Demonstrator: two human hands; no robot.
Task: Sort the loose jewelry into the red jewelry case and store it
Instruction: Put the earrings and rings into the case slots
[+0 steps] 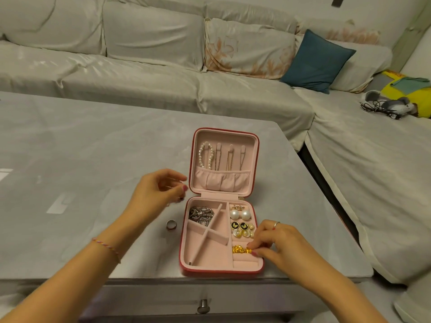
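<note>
- At the near right corner of the red jewelry case [186,241], the right hand [279,243] pinches a gold chain [241,249] between thumb and fingertips, over the ring-roll compartment.
- From that pinch the gold chain trails leftward; its long axis runs roughly left to right, across the case's narrow right column.
- Just beyond it in the same column sit small studs, then black-and-gold earrings [239,225], then pearl earrings [239,214] at the far end.
- Left of the case, apart from it, a loose ring [171,224] lies flat on the table [93,148].
- Nearer that ring is the left hand [156,192], hovering above it with fingers loosely curled; blur hides whether it holds anything.
- My judgement: the ring is the left hand's next pick.
</note>
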